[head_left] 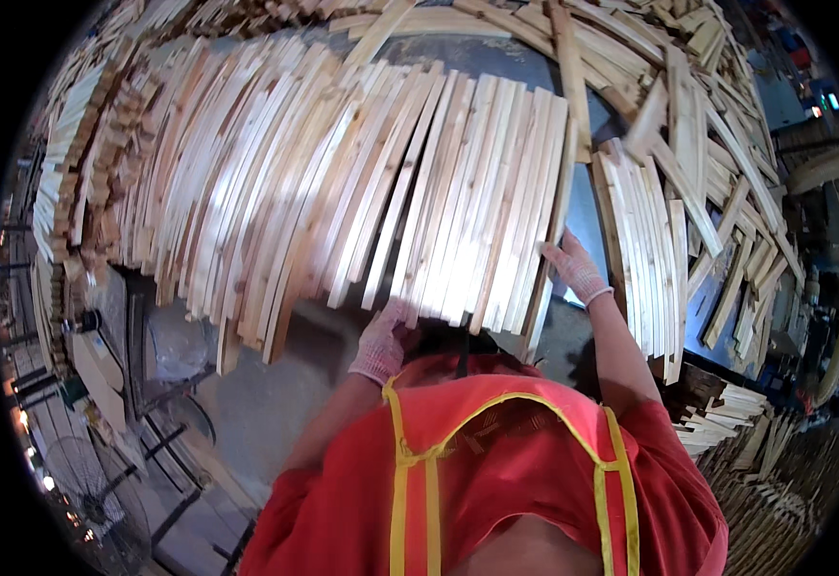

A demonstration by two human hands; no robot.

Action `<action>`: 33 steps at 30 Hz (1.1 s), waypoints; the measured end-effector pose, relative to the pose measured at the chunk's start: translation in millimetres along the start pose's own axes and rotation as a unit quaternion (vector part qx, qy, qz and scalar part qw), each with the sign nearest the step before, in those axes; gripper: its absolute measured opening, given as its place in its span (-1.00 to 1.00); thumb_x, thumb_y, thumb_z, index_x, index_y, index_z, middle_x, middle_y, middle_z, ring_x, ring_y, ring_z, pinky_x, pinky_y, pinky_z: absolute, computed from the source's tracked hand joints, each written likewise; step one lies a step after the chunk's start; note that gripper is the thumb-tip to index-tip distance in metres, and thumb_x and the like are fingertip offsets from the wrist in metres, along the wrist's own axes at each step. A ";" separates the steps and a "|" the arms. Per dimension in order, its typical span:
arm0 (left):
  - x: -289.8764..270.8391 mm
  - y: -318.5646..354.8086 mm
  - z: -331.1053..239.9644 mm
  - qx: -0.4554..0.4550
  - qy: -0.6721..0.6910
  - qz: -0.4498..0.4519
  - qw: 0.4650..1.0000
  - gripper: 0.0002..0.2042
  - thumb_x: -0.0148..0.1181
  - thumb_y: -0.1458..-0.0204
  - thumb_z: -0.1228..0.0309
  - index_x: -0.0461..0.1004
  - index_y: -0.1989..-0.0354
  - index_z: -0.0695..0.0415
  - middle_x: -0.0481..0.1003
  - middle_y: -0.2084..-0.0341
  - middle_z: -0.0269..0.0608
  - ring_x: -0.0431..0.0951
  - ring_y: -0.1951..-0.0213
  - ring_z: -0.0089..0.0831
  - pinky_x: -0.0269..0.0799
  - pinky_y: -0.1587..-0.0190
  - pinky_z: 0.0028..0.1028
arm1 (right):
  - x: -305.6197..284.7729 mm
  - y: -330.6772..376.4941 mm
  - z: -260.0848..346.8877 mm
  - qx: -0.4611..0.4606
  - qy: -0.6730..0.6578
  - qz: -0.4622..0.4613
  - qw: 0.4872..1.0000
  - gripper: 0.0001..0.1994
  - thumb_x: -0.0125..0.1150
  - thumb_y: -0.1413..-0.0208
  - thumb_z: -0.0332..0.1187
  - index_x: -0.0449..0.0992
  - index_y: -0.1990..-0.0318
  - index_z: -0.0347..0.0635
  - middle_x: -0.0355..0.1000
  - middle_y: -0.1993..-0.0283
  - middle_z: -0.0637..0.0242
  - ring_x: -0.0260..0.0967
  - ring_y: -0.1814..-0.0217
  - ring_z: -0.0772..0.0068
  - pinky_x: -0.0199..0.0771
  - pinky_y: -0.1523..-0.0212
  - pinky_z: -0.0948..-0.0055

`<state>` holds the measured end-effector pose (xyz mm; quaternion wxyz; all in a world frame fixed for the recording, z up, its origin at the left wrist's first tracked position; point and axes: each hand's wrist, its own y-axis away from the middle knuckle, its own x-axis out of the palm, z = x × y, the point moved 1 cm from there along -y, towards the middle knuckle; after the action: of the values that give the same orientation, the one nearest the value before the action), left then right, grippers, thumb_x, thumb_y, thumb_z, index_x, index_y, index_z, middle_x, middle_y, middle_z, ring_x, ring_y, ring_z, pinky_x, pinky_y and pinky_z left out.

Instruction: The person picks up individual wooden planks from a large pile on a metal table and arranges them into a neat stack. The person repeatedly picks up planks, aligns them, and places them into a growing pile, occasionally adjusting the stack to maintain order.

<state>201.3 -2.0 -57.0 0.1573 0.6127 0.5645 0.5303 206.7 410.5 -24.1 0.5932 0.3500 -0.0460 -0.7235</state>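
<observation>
A long row of pale wooden strips [467,202] lies side by side in front of me, their near ends toward my body. My left hand [384,338], in a whitish knitted glove, is closed at the near end of some strips, left of my middle; its fingertips are partly hidden. On the right side of this group, my gloved right hand [578,269] grips the outermost strip, with its thumb lying over the edge. A dark gap separates the strips between my hands from those farther left [275,182].
Another, smaller row of strips [645,259] lies to the right. Beyond it, loose wooden pieces [727,192] are heaped crosswise. Stacked wood [64,182] stands at the far left. A dark-framed bin with clear plastic [175,346] and a fan [83,485] are at the lower left.
</observation>
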 end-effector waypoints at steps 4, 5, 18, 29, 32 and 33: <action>30.8 28.0 -12.9 0.048 -0.086 -0.082 0.992 -0.79 0.26 -0.36 0.15 0.59 0.00 -0.05 0.61 0.24 -0.45 0.57 0.20 -0.44 0.52 0.10 -0.33 | -29.6 4.4 -14.5 -0.022 -0.022 -0.104 0.994 -0.22 0.31 -0.25 -0.17 0.23 -0.52 -0.45 0.51 -0.31 -0.11 0.49 -0.33 0.09 0.45 -0.34 0.24; 30.3 36.8 -18.1 0.050 -0.107 -0.109 0.987 -0.76 0.27 -0.35 0.15 0.57 -0.03 -0.02 0.58 0.25 -0.45 0.55 0.22 -0.50 0.52 0.15 -0.40 | -28.7 13.1 -6.1 -0.004 -0.006 -0.130 0.992 -0.24 0.31 -0.26 -0.20 0.23 -0.52 -0.44 0.51 -0.32 -0.10 0.49 -0.34 0.13 0.45 -0.35 0.26; 46.6 34.9 -46.1 0.217 -0.413 0.165 0.869 -0.37 0.39 -0.23 -0.03 0.47 -0.31 0.16 0.57 0.07 -0.27 0.50 0.08 -0.51 0.46 0.04 -0.43 | 145.2 -43.5 191.1 -0.049 -0.351 0.064 0.933 -0.15 0.29 -0.17 -0.44 0.04 -0.60 -0.31 0.43 -0.26 0.04 0.46 -0.15 0.26 0.54 -0.17 0.17; 130.1 122.5 -136.3 0.471 -0.830 -0.099 0.281 -0.56 0.12 -0.21 0.26 0.51 -0.27 0.03 0.53 -0.24 -0.09 0.48 -0.34 -0.15 0.45 -0.30 -0.06 | 58.1 74.3 194.2 -0.326 0.304 0.170 0.879 -0.33 -0.05 -0.17 -0.61 0.36 -0.50 -0.11 0.44 -0.43 -0.04 0.37 -0.51 -0.06 0.31 -0.53 0.13; 134.3 130.8 -154.0 0.329 -0.888 -0.028 0.321 -0.69 0.06 -0.23 0.28 0.64 -0.04 0.01 0.66 -0.01 -0.07 0.66 -0.06 -0.14 0.60 -0.03 -0.04 | 42.0 94.7 216.4 -0.521 0.217 0.050 0.824 -0.63 0.11 -0.11 -0.65 0.59 -0.07 -0.19 0.57 -0.13 0.07 0.47 -0.30 0.02 0.40 -0.45 0.14; 131.3 128.1 -159.3 0.311 -0.897 -0.013 0.314 -0.71 0.03 -0.25 0.28 0.67 0.03 0.02 0.70 0.08 -0.05 0.72 0.06 -0.13 0.64 0.08 -0.05 | 31.2 87.3 210.0 -0.577 0.187 -0.040 0.794 -0.78 0.23 -0.14 -0.64 0.66 0.11 -0.20 0.61 -0.02 0.13 0.49 -0.22 0.03 0.43 -0.42 0.12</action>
<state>110.5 5.9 168.2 0.3719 0.7100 0.2087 -0.5604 159.5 284.1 161.6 0.6526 0.0731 0.5061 -0.5591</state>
